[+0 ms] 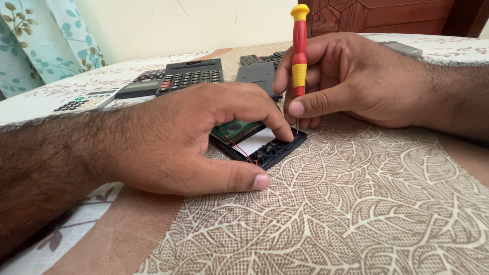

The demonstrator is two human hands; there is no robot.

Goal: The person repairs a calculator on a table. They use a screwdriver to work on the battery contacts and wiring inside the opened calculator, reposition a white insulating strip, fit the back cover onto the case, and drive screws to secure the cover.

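- Head view: my left hand (188, 137) lies flat on the leaf-patterned cloth (331, 214), fingers curled down over the opened calculator (257, 142), the forefinger tip pressing its far corner and the thumb stretched along the cloth just in front of it.
- My right hand (351, 81) sits just behind the opened calculator, thumb and fingers pinched together around the red and yellow screwdriver (299, 51), which stands upright with its thin tip down at the calculator's far right corner.
- The opened calculator is between my two hands, touching the cloth. Its back is already off, as I judge it: a green board, a white panel and a thin red wire show inside the black shell.
- I cannot tell whether the tip sits in a screw, since my left forefinger hides that spot.
- By my reckoning the opening is done and work on the inside is under way; nothing shows it being closed up again.
- Behind the opened calculator lie other calculators: a dark one (191, 75), a pale one (84, 100) further left, and more dark ones partly hidden behind my right hand.
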